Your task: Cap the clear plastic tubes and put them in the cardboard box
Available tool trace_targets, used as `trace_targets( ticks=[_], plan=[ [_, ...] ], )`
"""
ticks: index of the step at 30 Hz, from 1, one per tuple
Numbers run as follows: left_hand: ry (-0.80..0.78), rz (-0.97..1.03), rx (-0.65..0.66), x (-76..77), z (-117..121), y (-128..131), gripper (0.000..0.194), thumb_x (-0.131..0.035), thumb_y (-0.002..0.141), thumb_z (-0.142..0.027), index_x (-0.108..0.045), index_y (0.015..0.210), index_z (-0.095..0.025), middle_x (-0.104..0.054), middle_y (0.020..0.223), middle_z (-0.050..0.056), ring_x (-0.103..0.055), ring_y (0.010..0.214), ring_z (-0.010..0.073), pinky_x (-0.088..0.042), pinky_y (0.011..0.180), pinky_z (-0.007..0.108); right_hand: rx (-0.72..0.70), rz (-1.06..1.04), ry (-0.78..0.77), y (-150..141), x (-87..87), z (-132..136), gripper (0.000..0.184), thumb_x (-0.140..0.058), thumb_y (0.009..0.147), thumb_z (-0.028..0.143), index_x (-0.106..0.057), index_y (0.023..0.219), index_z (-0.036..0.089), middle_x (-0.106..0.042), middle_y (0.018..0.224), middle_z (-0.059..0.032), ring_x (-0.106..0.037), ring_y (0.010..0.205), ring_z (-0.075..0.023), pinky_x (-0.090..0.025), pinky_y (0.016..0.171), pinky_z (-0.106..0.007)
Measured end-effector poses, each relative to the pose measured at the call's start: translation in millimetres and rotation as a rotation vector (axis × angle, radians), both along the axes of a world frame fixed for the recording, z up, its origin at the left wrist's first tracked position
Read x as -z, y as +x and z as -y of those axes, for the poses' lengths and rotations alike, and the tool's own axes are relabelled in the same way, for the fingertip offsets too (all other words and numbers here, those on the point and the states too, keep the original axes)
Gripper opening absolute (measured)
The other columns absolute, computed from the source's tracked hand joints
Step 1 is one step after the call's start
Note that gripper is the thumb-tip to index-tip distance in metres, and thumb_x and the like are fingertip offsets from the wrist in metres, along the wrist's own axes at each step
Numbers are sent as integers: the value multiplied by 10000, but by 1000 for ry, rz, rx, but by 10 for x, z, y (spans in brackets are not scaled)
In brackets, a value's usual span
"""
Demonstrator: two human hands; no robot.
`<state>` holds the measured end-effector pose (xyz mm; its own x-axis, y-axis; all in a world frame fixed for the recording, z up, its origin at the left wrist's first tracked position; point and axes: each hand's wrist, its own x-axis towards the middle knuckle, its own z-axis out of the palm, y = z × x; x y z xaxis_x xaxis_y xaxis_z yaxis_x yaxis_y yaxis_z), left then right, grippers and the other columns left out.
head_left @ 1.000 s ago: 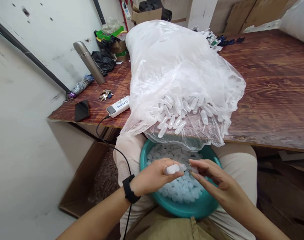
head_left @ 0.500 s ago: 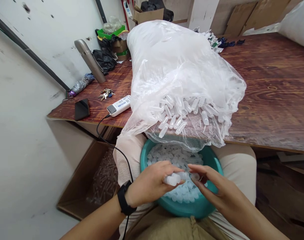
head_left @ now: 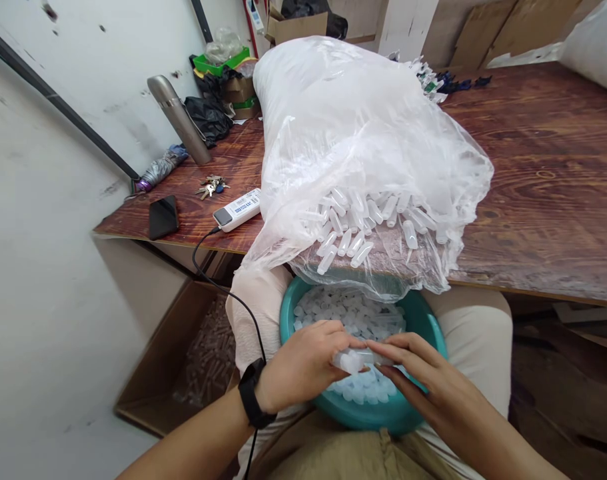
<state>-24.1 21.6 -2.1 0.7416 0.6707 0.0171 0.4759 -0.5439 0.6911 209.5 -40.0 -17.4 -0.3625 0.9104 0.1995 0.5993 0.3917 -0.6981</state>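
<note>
A teal basin [head_left: 400, 415] rests on my lap, filled with several small white plastic caps [head_left: 343, 313]. My left hand [head_left: 303, 365] is closed around a small translucent plastic tube [head_left: 350, 361] over the basin. My right hand [head_left: 413, 373] meets it from the right, its fingertips pinched on the tube's end; what it presses there is hidden. A large clear plastic bag [head_left: 353, 133] lies on the wooden table [head_left: 548, 180] just behind, its open mouth spilling several similar tubes [head_left: 356, 230] at the table edge.
On the table's left part lie a white remote [head_left: 236, 210], a black phone [head_left: 162, 217], keys [head_left: 210, 187], a folded umbrella [head_left: 160, 171] and a steel flask [head_left: 178, 120]. A cardboard box [head_left: 193, 353] with several tubes sits on the floor at the left. A black cable [head_left: 223, 293] hangs from the table.
My hands drew a little toward me over the basin, and the right fingers have closed in onto the end of the tube held by the left hand.
</note>
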Motion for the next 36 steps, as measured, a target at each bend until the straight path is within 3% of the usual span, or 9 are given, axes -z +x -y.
trace_targets(
  ticks=[7, 11, 15, 17, 22, 26, 31, 33, 36],
  plan=[
    [-52, 87, 11, 4, 4, 12, 270, -647, 934, -232, -683, 1201, -212, -646, 963, 49, -624, 903, 176, -495, 809, 272, 119, -90, -126, -36, -62, 37, 306, -577, 991, 415, -609, 1289, 353, -728, 1022, -25, -728, 902, -201, -595, 784, -279],
    [-53, 104, -12, 5, 34, 18, 270, -636, 944, -253, -686, 1207, -218, -632, 951, 50, -619, 914, 182, -496, 817, 276, 192, -110, -304, -61, -51, 41, 379, -442, 1038, 459, -522, 1372, 298, -749, 909, -31, -755, 789, -196, -607, 689, -274],
    [-87, 130, -41, 20, 46, 16, 278, -643, 946, -340, -700, 1180, -200, -629, 914, 48, -620, 869, 172, -495, 792, 263, 134, -59, -186, -41, -101, 45, 430, -506, 1011, 428, -448, 1415, 294, -731, 1075, -57, -739, 958, -201, -605, 823, -303],
    [-94, 137, -55, 29, 45, 19, 295, -653, 938, -367, -702, 1170, -193, -633, 906, 46, -623, 858, 170, -493, 791, 263, 100, -24, -164, -28, -124, 47, 359, -472, 1030, 391, -472, 1378, 303, -738, 997, -33, -746, 882, -180, -608, 780, -275],
    [-110, 129, -44, 38, 33, 38, 251, -682, 915, -273, -711, 1151, -193, -638, 904, 38, -631, 842, 165, -483, 771, 252, 52, 12, -73, -30, -86, 40, 373, -478, 1032, 402, -456, 1392, 307, -729, 1109, -59, -739, 930, -201, -601, 805, -312],
    [-116, 124, -35, 40, 26, 62, 244, -691, 903, -256, -720, 1136, -190, -643, 897, 38, -635, 842, 169, -486, 769, 249, 79, 42, -181, -49, -55, 51, 386, -396, 1059, 400, -421, 1427, 286, -746, 962, -37, -751, 818, -192, -605, 723, -294],
    [-145, 102, -14, 38, 44, 103, 217, -678, 893, -180, -715, 1107, -183, -676, 930, 47, -657, 886, 177, -499, 808, 250, 55, 0, -182, -91, -70, 63, 329, -392, 1050, 384, -480, 1353, 289, -709, 1222, -79, -715, 1074, -221, -577, 880, -341],
    [-151, 87, 18, 49, 20, 115, 182, -643, 909, -159, -701, 1080, -184, -694, 978, 54, -662, 948, 183, -498, 847, 256, 59, -41, -291, -98, -41, 31, 324, -345, 1060, 382, -480, 1335, 274, -727, 1143, -73, -729, 1013, -210, -581, 831, -316],
    [-192, -35, -13, 116, -137, 141, 179, -612, 928, -203, -641, 1104, -199, -709, 1047, 44, -674, 978, 192, -507, 853, 274, 82, -68, -441, -84, 76, -74, 379, -272, 1074, 435, -408, 1363, 231, -701, 836, -14, -718, 748, -189, -579, 692, -288]
  ],
)
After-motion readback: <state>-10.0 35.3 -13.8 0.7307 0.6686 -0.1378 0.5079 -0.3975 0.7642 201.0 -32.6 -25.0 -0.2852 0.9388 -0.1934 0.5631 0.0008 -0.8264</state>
